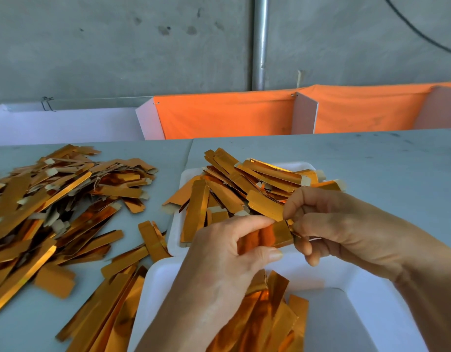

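My left hand grips a small gold foil carton between thumb and fingers, just above the near white tray. My right hand pinches the carton's right end, where a small flap shows between its fingertips. Several flat gold carton blanks lie in the near tray under my left wrist. A second white tray behind it holds a heap of gold cartons.
A large loose pile of flat gold blanks covers the grey table at the left. More blanks lie beside the near tray. Orange cloth bins and a concrete wall with a metal pipe stand behind the table.
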Tool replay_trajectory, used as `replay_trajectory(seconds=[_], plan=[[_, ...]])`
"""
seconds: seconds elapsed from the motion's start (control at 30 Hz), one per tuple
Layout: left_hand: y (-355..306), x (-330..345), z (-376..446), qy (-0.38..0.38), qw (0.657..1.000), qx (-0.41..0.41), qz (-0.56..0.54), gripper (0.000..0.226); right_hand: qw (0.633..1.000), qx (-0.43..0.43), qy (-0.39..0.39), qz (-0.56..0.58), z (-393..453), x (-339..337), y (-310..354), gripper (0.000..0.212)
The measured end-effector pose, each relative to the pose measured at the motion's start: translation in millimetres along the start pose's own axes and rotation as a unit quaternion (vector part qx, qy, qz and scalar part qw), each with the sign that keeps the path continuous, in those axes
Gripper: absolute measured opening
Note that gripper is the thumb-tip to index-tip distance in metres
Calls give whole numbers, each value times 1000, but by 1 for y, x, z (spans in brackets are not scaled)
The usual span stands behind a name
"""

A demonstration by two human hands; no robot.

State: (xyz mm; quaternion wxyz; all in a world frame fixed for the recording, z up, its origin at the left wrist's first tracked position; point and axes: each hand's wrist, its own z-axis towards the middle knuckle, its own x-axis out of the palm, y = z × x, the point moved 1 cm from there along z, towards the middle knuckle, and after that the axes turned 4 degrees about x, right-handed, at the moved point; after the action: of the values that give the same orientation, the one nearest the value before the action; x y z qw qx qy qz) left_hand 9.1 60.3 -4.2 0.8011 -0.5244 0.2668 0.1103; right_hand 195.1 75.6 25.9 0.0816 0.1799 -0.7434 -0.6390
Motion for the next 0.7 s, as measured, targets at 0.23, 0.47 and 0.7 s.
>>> replay_trajectory(seconds=[0.23,0.47,0.7], plan=[[-4,-1,0,-9,1000,-3,1,40,997,2,54,62,-3,-4,0,21],[-4,-1,-1,-13,1000,-3,2,41,993,28,60,97,-3,-5,-1,16],[-9,1,0,-4,997,47,63,43,995,46,45,82,-3,-3,-2,9]])
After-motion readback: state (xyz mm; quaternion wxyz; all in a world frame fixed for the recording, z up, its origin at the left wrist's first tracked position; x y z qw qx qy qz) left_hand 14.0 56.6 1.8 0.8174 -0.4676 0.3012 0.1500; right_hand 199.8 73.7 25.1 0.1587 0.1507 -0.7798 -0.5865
